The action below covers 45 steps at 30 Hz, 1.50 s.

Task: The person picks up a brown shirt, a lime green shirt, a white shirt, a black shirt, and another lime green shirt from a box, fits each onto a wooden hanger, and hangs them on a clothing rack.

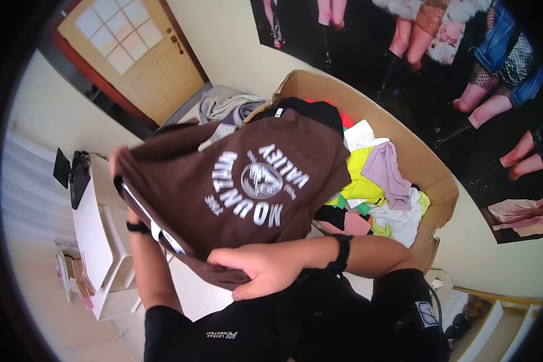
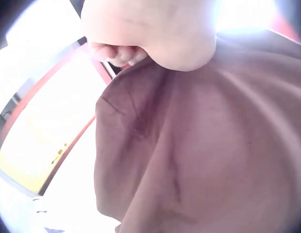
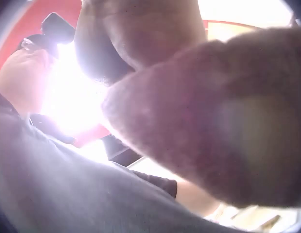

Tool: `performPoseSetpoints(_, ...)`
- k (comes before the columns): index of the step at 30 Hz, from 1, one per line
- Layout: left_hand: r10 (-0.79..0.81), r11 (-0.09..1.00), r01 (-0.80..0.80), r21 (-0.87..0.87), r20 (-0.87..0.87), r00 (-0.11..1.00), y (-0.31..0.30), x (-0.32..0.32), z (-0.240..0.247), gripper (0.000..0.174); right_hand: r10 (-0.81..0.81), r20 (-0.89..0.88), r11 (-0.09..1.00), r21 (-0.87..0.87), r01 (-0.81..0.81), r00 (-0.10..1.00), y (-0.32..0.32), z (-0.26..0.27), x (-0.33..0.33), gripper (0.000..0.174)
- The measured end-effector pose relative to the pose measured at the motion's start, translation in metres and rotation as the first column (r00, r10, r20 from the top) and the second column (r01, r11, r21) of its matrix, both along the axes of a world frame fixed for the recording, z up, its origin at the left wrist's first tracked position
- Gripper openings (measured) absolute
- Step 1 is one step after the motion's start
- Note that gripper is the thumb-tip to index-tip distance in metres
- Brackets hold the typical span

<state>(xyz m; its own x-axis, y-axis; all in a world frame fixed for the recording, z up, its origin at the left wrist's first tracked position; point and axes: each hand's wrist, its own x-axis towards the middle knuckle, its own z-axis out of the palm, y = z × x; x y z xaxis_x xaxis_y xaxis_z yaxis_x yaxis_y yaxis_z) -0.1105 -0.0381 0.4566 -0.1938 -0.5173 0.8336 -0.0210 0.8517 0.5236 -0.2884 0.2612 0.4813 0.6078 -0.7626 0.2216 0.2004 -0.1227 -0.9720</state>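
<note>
A dark brown printed top [image 1: 223, 181] with white lettering and a round emblem is stretched out in front of me. Its print appears turned on its side. My left hand [image 1: 117, 160] grips the top's far-left edge; in the left wrist view the curled fingers [image 2: 123, 54] show above the hanging cloth. My right hand [image 1: 265, 265] pinches the near edge, thumb below and fingers partly hidden by fabric. A white strip with a label [image 1: 166, 238] runs along the edge between both hands. In the right wrist view the brown cloth is blurred and close to the camera.
Behind the top stands a large cardboard box [image 1: 428, 181] filled with mixed clothes, including a lilac piece [image 1: 387, 175] and a yellow one [image 1: 359, 178]. Grey clothes [image 1: 226, 104] lie beside it. A white desk [image 1: 93, 223] stands left, a door [image 1: 136, 57] beyond.
</note>
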Motion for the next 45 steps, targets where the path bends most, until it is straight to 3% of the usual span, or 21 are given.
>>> performPoseSetpoints(2,-0.013,0.992,0.031,0.125,-0.143,0.990,0.023,0.037,-0.037,0.024,0.031,-0.010,0.997,0.064,-0.030,0.999,-0.006,-0.018,0.038,0.048)
performPoseSetpoints(4,-0.110,0.843,0.237,0.483,-0.276,0.955,0.040,0.075,-0.060,0.025,0.044,-0.025,0.995,0.086,-0.041,0.999,-0.014,-0.037,0.075,0.049)
performPoseSetpoints(7,-0.123,0.328,0.534,0.780,-0.525,0.842,0.061,0.129,-0.092,0.028,0.106,0.022,0.979,0.171,-0.109,0.994,-0.022,-0.054,0.127,0.058)
performPoseSetpoints(9,-0.036,-0.106,0.666,0.738,-0.672,0.740,0.064,0.163,-0.115,0.030,0.106,-0.062,0.983,0.158,-0.095,0.992,-0.030,-0.063,0.160,0.063)
performPoseSetpoints(10,-0.068,-0.131,0.734,0.666,-0.745,0.664,0.049,0.182,-0.140,0.040,0.071,-0.055,0.987,0.147,-0.062,0.996,-0.034,-0.064,0.174,0.062)
performPoseSetpoints(15,0.022,0.044,0.794,0.607,-0.795,0.606,0.032,0.241,-0.151,0.043,0.022,-0.267,0.994,0.106,0.006,0.963,-0.045,-0.061,0.236,0.065)
performPoseSetpoints(17,-0.186,0.462,0.603,0.650,-0.593,0.783,0.050,0.251,-0.123,0.043,0.066,-0.357,0.994,0.109,-0.029,0.932,-0.044,-0.069,0.246,0.066)
performPoseSetpoints(19,-0.173,0.489,0.632,0.602,-0.643,0.746,0.040,0.277,-0.099,0.043,0.197,-0.472,0.975,0.190,-0.119,0.860,-0.057,-0.074,0.265,0.062)
performPoseSetpoints(21,-0.218,0.456,0.711,0.536,-0.707,0.673,0.051,0.301,-0.066,0.046,-0.116,-0.518,0.939,-0.335,-0.077,0.847,-0.060,-0.088,0.272,0.055)
performPoseSetpoints(23,-0.275,0.684,0.449,0.575,-0.366,0.889,0.065,0.322,-0.033,0.041,-0.460,-0.444,0.816,-0.552,0.170,0.768,-0.095,-0.075,0.284,0.052)
performPoseSetpoints(25,-0.407,0.306,0.828,0.469,-0.722,0.559,0.063,0.344,-0.038,0.047,-0.738,-0.271,0.530,-0.800,0.282,0.618,-0.131,-0.060,0.295,0.057)
performPoseSetpoints(27,-0.447,0.331,0.778,0.535,-0.637,0.628,0.077,0.353,-0.037,0.045,-0.745,-0.103,0.372,-0.884,0.282,0.659,-0.162,-0.027,0.322,0.060)
performPoseSetpoints(29,-0.444,0.522,0.630,0.575,-0.447,0.777,0.088,0.353,-0.033,0.041,-0.731,-0.240,0.322,-0.947,0.012,0.639,-0.182,-0.002,0.355,0.061)
performPoseSetpoints(31,-0.222,0.155,0.683,0.714,-0.648,0.728,0.091,0.357,-0.036,0.038,-0.684,-0.250,0.326,-0.945,-0.020,0.686,-0.200,-0.003,0.384,0.049)
performPoseSetpoints(33,-0.131,-0.038,0.699,0.715,-0.697,0.705,0.080,0.373,-0.064,0.033,-0.549,-0.429,0.366,-0.895,-0.255,0.718,-0.223,-0.022,0.400,0.043)
performPoseSetpoints(37,-0.090,0.028,0.656,0.755,-0.651,0.754,0.081,0.406,-0.060,0.035,-0.280,-0.169,0.449,-0.893,-0.027,0.945,-0.252,-0.058,0.427,0.027)
performPoseSetpoints(38,-0.051,0.044,0.653,0.756,-0.651,0.757,0.080,0.421,-0.065,0.035,-0.294,-0.050,0.370,-0.927,0.065,0.955,-0.257,-0.059,0.438,0.025)
performPoseSetpoints(39,-0.118,0.182,0.505,0.844,-0.491,0.863,0.078,0.442,-0.073,0.042,-0.256,-0.053,0.377,-0.925,0.049,0.965,-0.264,-0.064,0.447,0.025)
performPoseSetpoints(41,-0.124,0.385,0.272,0.882,-0.243,0.962,0.077,0.491,-0.077,0.060,-0.247,0.041,0.751,-0.623,0.218,0.968,-0.278,-0.079,0.459,0.019)
performPoseSetpoints(43,0.153,0.574,-0.136,0.807,0.057,0.987,0.085,0.530,-0.081,0.060,-0.292,0.109,0.705,-0.647,0.291,0.950,-0.301,-0.084,0.477,0.013)
performPoseSetpoints(45,0.409,0.522,-0.508,0.685,0.322,0.854,0.103,0.552,-0.099,0.065,-0.383,0.001,0.791,-0.516,0.329,0.924,-0.316,-0.075,0.495,0.011)
